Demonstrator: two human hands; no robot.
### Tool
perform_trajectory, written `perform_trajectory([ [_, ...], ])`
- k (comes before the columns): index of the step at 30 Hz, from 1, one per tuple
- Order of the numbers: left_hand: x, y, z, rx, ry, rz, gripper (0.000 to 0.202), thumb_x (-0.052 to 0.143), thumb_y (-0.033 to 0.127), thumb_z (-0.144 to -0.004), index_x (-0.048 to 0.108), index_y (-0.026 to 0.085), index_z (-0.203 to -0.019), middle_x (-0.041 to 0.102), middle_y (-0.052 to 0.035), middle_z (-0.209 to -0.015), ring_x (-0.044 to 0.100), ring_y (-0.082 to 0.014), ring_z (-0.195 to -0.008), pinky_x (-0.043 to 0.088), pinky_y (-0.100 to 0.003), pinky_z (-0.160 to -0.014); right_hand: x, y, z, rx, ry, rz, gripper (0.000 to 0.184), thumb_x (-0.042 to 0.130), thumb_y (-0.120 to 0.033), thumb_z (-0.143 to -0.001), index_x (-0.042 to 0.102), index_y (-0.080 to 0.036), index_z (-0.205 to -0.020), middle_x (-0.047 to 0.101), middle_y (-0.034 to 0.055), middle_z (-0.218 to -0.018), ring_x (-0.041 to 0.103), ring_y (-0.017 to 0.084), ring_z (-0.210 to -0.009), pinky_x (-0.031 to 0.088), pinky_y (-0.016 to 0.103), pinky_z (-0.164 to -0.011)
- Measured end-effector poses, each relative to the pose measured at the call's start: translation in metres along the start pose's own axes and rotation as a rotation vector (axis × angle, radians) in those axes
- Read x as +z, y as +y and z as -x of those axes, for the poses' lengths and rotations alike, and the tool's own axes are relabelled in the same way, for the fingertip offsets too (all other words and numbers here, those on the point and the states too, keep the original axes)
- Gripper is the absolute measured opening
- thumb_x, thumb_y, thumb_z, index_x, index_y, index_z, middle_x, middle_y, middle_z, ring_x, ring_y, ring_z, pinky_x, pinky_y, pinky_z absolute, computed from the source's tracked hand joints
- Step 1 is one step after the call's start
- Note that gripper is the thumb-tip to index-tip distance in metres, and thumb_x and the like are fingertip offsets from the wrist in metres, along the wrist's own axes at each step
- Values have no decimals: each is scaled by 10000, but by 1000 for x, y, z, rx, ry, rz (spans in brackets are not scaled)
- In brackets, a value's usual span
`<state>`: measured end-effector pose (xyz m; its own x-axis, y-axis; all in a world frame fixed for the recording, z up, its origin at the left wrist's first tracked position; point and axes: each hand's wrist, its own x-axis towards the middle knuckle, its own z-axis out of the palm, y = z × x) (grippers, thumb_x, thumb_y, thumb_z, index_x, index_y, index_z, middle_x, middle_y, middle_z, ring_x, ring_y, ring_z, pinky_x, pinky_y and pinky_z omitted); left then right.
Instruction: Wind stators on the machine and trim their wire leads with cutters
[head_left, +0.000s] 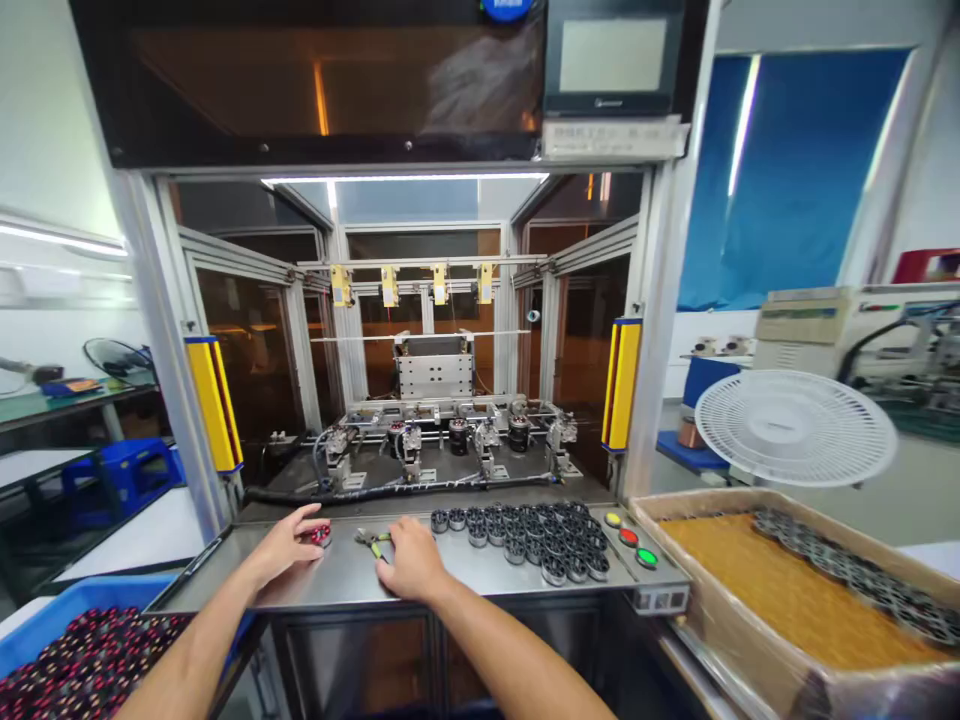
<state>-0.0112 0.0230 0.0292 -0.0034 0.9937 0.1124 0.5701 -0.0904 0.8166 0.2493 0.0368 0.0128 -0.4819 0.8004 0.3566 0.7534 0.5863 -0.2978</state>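
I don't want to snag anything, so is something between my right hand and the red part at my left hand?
Yes: the green-handled pliers are between your right hand and the red part at your left hand, handles toward the right one. Nothing else visible stands in between.

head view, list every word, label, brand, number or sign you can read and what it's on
No text can be read with certainty.
Round blue badge: lettering at the picture's top edge, too blurred.
Screen: brand mark on its lower frame, too small.
Label strip below the screen: printed lines, too blurred.
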Motion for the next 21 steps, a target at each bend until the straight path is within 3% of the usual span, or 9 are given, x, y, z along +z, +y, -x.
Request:
perform_trajectory([
  [5,12,11,0,13,79,86,305,620,269,-904,592,151,-1185,668,-78,-1115,669,-214,-956,556,-442,-847,1,-1,0,-25,15,-61,298,617,-371,-918,618,-155,-1124,614,85,-1212,585,251,-1120,476,491,-964],
  [8,14,33,25,71,177,126,455,699,208,-814,535,157,-1236,689,-62,-1054,677,-219,-951,535,-448,-897,-5,-1,-2,-43,31,-137,289,617,-361,-920,619,-156,-1124,616,84,-1209,590,249,-1111,478,492,-962],
  [10,18,54,57,124,244,155,625,741,187,-733,465,181,-1294,698,-58,-1070,671,-226,-1012,511,-429,-955,-14,-4,-4,-62,47,-219,284,618,-356,-919,620,-158,-1122,615,83,-1210,590,250,-1110,473,497,-965],
  [14,36,87,147,158,358,210,617,709,281,-786,397,230,-1316,685,-80,-1180,655,-223,-1111,497,-393,-995,-37,-24,15,-94,97,-478,327,653,-338,-875,606,-150,-1138,588,116,-1249,526,272,-1192,422,492,-1018],
  [16,50,96,191,189,450,242,642,754,246,-766,407,266,-1307,701,-78,-1196,657,-230,-1125,503,-383,-997,-48,-42,46,-97,82,-654,313,620,-341,-881,607,-141,-1121,618,130,-1171,564,243,-1111,463,414,-965],
  [18,63,100,227,254,525,238,703,799,156,-721,430,317,-1296,725,-50,-1182,668,-229,-1114,500,-377,-1009,-58,-61,87,-93,6,-828,291,536,-391,-922,615,-154,-1070,658,94,-1006,625,193,-912,521,337,-817],
  [21,83,104,261,319,560,233,790,798,30,-685,445,372,-1304,735,-17,-1183,681,-233,-1094,518,-382,-985,-74,-86,148,-25,-130,-1102,356,572,-511,-881,628,-171,-973,623,28,-800,583,140,-686,495,263,-623],
])
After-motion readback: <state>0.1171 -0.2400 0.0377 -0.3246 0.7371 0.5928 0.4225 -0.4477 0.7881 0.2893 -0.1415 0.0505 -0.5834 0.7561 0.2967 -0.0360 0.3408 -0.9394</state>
